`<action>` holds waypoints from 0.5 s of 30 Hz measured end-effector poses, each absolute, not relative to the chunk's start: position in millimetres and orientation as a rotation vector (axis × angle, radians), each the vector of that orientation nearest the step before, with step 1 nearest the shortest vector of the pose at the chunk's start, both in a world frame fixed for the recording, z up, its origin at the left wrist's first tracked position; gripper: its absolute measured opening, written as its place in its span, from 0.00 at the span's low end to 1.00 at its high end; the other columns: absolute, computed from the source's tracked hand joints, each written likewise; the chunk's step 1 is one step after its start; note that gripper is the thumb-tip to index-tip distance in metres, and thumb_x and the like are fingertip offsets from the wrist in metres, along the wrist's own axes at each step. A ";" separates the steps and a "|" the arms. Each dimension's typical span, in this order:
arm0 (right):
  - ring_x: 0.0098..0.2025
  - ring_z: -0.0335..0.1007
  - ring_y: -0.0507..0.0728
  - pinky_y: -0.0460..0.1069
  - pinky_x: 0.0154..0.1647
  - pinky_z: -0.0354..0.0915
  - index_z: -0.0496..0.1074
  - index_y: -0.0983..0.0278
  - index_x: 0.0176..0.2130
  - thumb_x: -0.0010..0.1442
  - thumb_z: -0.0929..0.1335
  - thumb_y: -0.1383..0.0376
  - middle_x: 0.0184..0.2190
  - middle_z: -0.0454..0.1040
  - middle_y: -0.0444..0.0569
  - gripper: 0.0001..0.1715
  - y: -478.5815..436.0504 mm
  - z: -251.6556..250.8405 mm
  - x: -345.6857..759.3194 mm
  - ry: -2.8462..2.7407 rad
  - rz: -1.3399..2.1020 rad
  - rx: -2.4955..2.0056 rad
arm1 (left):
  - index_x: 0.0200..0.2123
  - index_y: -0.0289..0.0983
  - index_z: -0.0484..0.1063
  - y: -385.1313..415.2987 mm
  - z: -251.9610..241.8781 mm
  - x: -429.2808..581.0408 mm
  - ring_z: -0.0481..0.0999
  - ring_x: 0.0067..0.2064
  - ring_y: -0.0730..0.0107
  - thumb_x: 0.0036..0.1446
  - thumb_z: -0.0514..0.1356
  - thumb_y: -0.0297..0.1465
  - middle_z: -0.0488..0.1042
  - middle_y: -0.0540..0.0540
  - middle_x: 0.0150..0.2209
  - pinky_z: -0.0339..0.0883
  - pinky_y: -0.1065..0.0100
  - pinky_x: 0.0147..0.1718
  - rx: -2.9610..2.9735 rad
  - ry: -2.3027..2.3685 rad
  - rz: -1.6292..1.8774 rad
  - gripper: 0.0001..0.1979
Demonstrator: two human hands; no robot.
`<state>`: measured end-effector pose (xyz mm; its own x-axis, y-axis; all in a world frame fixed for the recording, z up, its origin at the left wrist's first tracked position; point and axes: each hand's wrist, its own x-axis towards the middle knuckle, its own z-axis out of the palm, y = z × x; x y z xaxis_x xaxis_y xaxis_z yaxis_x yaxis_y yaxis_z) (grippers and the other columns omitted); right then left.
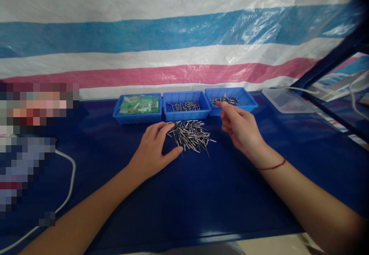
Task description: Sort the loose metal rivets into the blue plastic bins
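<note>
A loose pile of thin metal pins (192, 135) lies on the dark blue table (184, 201). My left hand (155, 147) rests at the pile's left side, thumb and fingers apart, fingertips touching its edge. My right hand (240, 126) is raised at the front of the right blue bin (235, 110), fingers pinched together; anything between the fingertips is too small to make out. Metal pins (230, 100) lie inside that bin. The middle blue bin (186, 115) also holds metal pins. In the left blue bin (137, 118) are green plastic bags (138, 104) with small metal parts.
A translucent plastic lid (288, 100) lies right of the bins. A white cable (73, 170) curves along the left side, near a blurred area. Behind the bins hangs a striped plastic sheet (173, 36). A dark metal frame stands at the right.
</note>
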<state>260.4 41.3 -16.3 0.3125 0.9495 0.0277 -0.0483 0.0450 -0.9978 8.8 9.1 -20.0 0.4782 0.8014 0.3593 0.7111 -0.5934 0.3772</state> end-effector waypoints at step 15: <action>0.48 0.70 0.66 0.59 0.51 0.67 0.66 0.68 0.57 0.56 0.68 0.54 0.49 0.70 0.60 0.34 1.5 -15.9 241.6 -2.415 0.169 -1.498 | 0.64 0.36 0.54 7.8 -30.2 13.8 0.49 0.68 0.47 0.61 0.52 0.48 0.52 0.33 0.66 0.45 0.45 0.63 2.693 1.398 0.286 0.34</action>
